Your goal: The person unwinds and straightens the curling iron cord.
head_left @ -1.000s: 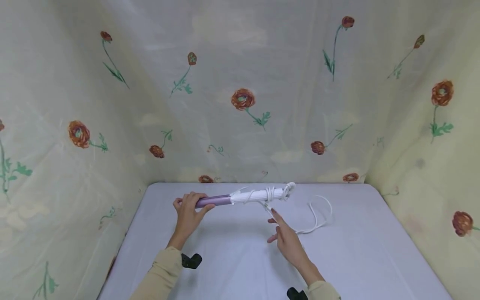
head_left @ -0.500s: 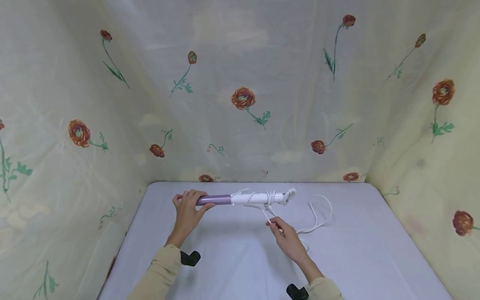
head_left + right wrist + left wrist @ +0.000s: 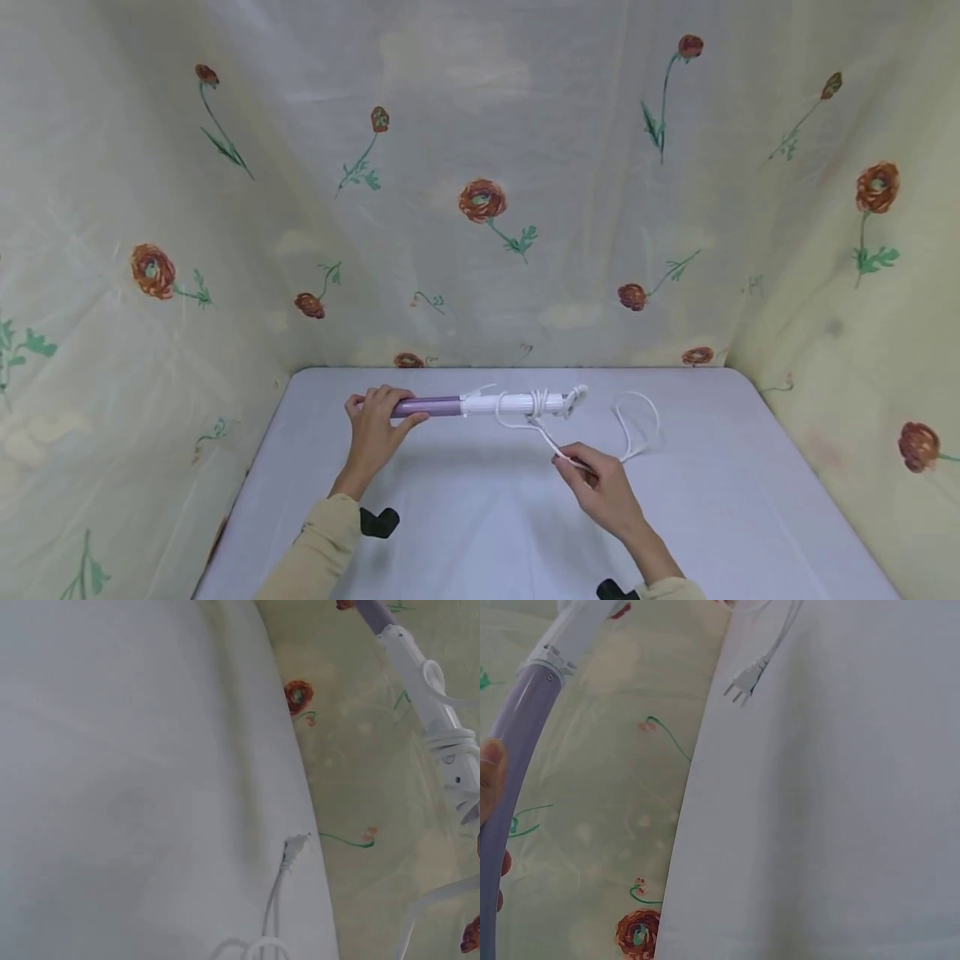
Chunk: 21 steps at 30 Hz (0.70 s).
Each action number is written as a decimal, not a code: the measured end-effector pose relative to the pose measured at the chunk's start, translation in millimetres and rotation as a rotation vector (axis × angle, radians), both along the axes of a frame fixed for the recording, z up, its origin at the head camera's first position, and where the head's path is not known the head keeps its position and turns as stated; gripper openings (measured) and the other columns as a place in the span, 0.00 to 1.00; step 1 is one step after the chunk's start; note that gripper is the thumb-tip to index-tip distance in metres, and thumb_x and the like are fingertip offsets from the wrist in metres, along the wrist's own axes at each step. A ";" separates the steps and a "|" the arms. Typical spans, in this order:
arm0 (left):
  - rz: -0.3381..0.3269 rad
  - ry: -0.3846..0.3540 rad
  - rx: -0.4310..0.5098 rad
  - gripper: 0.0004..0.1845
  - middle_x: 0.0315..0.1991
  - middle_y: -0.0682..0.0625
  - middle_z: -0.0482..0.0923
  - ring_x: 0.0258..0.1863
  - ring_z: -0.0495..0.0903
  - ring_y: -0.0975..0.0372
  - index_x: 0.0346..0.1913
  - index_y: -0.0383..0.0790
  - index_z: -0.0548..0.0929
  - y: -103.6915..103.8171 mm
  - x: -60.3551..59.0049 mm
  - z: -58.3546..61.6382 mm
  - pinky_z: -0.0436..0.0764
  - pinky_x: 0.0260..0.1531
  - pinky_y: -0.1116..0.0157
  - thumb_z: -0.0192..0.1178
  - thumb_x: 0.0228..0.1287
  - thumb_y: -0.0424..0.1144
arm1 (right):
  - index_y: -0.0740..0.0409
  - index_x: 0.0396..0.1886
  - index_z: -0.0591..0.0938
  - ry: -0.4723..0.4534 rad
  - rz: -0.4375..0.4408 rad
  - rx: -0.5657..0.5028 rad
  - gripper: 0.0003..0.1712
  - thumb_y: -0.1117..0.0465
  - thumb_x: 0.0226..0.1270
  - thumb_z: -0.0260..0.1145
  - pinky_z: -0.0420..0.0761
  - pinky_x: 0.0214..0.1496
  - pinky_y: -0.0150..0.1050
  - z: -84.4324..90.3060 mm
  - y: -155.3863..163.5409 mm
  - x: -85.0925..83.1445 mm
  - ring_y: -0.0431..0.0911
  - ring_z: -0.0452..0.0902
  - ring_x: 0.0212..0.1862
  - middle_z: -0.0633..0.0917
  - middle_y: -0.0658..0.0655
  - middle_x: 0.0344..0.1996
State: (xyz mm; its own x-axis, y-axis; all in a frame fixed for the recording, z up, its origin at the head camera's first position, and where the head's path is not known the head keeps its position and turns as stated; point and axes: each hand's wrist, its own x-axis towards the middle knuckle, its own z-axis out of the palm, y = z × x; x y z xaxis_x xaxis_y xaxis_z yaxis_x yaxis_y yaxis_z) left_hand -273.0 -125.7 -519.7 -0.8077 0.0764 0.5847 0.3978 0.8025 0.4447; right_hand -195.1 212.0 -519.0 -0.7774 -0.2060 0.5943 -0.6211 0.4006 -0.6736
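My left hand [image 3: 375,429] grips the purple end of a long purple-and-white hair styling iron [image 3: 429,407], held level above the table. Several turns of white cord [image 3: 538,403] circle its white section. More cord bunches at the iron's right tip, and a loose loop hangs beneath. Below and right of the iron, my right hand [image 3: 606,490] pinches the cord between thumb and fingers. A pronged white plug [image 3: 748,679] shows in the left wrist view, against the white tabletop. In the right wrist view the plug [image 3: 296,846] appears beside the table edge.
A white-covered table [image 3: 465,517] spreads under both hands. Floral cloth [image 3: 570,208] encloses its back and sides. Behind the right hand lies a curved loop of cord [image 3: 657,417]. Black wrist mounts [image 3: 379,522] sit at both sleeves.
The right fingers, extended at first, have come together on the cord. That hand has moved right and slightly down, drawing the cord out from the iron. My left hand stays put.
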 end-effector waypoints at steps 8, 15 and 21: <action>-0.001 -0.044 0.009 0.21 0.39 0.49 0.82 0.39 0.72 0.56 0.43 0.46 0.82 -1.2 2.6 -0.3 0.51 0.54 0.45 0.69 0.49 0.54 | 0.56 0.34 0.83 0.156 -0.062 0.124 0.10 0.74 0.55 0.67 0.64 0.21 0.21 34.0 14.1 -16.3 0.28 0.61 0.22 0.78 0.47 0.22; -0.014 -0.034 0.024 0.22 0.39 0.49 0.82 0.39 0.72 0.56 0.44 0.47 0.82 -5.6 5.2 -5.2 0.51 0.53 0.46 0.70 0.49 0.54 | 0.60 0.34 0.83 0.234 -0.075 0.198 0.10 0.75 0.53 0.68 0.64 0.23 0.21 55.0 20.6 -38.5 0.28 0.61 0.24 0.78 0.46 0.23; -0.037 -0.013 0.032 0.20 0.38 0.51 0.82 0.39 0.72 0.57 0.43 0.47 0.82 -7.7 5.4 -7.9 0.51 0.53 0.47 0.69 0.50 0.55 | 0.58 0.36 0.84 0.207 -0.077 0.239 0.09 0.72 0.55 0.68 0.65 0.23 0.22 63.1 26.9 -51.2 0.30 0.63 0.23 0.78 0.45 0.24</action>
